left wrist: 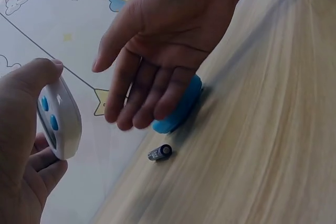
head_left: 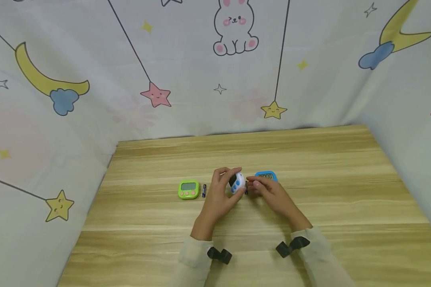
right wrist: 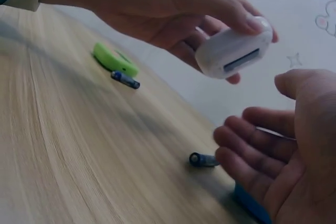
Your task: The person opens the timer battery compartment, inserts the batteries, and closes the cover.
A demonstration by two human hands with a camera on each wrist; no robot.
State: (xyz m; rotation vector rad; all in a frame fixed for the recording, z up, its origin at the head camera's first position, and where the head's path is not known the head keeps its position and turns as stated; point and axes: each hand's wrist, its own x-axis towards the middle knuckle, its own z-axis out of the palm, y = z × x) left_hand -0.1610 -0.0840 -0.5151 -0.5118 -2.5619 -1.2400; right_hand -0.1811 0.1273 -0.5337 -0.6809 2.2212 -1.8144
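White timer (head_left: 238,184) off the table (head_left: 327,159), centre of head view; left hand (head_left: 218,195) pinches it between thumb and fingers. Right hand (head_left: 271,196) just to its right, fingers loosely extended, holding nothing. Step, by my reading: timer steadied, slotted edge towards the free hand. Next move likely calls for a fine pinch on the dark battery (left wrist: 160,152) near the right fingertips. Timer: smooth, rounded plastic, oval blue buttons, narrow dark slot (right wrist: 241,60). Battery: slim cylinder, apt to roll. Table: pale, streaked wood grain. Green timer (head_left: 188,189), centre left: rounded square.
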